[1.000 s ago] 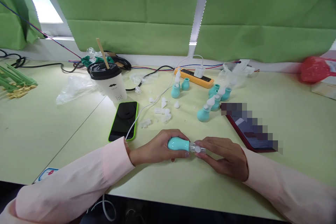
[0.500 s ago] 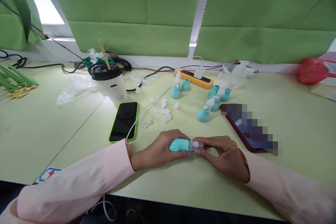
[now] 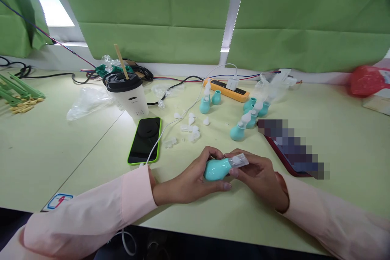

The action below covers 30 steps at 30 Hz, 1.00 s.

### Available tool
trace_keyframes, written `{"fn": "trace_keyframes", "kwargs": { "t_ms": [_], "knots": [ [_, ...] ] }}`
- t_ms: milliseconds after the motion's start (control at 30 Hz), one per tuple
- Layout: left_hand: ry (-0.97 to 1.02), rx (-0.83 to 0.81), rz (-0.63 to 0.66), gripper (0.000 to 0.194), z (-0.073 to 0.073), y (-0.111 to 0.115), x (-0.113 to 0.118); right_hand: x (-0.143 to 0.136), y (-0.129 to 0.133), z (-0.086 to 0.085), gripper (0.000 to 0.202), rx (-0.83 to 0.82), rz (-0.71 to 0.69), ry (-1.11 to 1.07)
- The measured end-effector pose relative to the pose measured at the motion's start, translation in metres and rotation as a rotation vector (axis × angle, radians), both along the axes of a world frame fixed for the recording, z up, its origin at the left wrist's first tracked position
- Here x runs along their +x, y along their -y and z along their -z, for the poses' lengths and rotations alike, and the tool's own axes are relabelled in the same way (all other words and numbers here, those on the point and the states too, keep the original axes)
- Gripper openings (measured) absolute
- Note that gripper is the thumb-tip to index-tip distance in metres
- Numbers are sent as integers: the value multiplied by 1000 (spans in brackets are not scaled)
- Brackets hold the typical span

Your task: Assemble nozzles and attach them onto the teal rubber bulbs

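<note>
A glossy teal rubber squeeze bulb (image 3: 217, 170) lies between my two hands, tilted up to the right. A clear plastic connector (image 3: 239, 160) sits in its neck. My left hand (image 3: 191, 180) is curled around the round end, its thumb stretched out below the bulb. With thumb and fingers my right hand (image 3: 258, 172) grips the neck by the connector; some fingertips are hidden behind. Beyond my hands lie loose clear plastic connectors (image 3: 186, 128) and white tips (image 3: 206, 121). Several more teal bulbs (image 3: 237, 132) stand farther back, some fitted with white tips.
To the left lies a green-edged phone (image 3: 144, 140), with a white cable crossing it. A lidded paper cup (image 3: 131, 99) stands behind it. On the right is a dark red phone (image 3: 289, 150). An orange power strip (image 3: 227, 90) and plastic bags (image 3: 89, 103) are at the back.
The bulb has tilted up and moved slightly right. My right fingers have shifted from the connector's end to the bulb's neck, and my left thumb has come away from the bulb.
</note>
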State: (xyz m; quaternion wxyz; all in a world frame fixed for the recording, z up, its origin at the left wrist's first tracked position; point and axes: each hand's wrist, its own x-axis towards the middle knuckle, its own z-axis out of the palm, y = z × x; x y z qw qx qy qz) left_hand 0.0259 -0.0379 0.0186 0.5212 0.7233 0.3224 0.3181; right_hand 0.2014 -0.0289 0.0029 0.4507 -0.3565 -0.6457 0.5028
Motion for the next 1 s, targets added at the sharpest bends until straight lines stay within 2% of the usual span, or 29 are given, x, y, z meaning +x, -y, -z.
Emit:
{"fn": "trace_keyframes", "kwargs": {
  "t_ms": [100,167,267,367,467,633,767,867,933,1000],
  "knots": [
    [-39,42,33,40,-6,-1,-4,0,-1,-2,7,-10,3,-21],
    [-74,138,-4,39,-12,-6,-9,2,-2,-3,13,-34,41,-18],
    [-197,412,-183,31,-18,-23,-19,4,-1,-2,17,-80,60,-27],
    [-471,645,-387,23,-18,-46,-28,6,1,1,16,-154,9,-73],
    [-710,773,-445,25,-14,-70,-31,7,1,4,17,-159,-4,-85],
    [-900,759,-415,37,-6,-104,-13,9,2,4,16,-114,36,-22],
    [-901,745,-429,22,3,-121,2,9,3,2,17,-116,39,58],
    [-854,730,-443,14,3,-122,7,7,4,0,19,-120,87,118],
    [-801,723,-450,16,-3,-114,8,5,5,-1,22,-137,130,111],
    [-642,649,-435,22,-12,-99,8,3,5,-1,24,-143,171,103]
  ]
}}
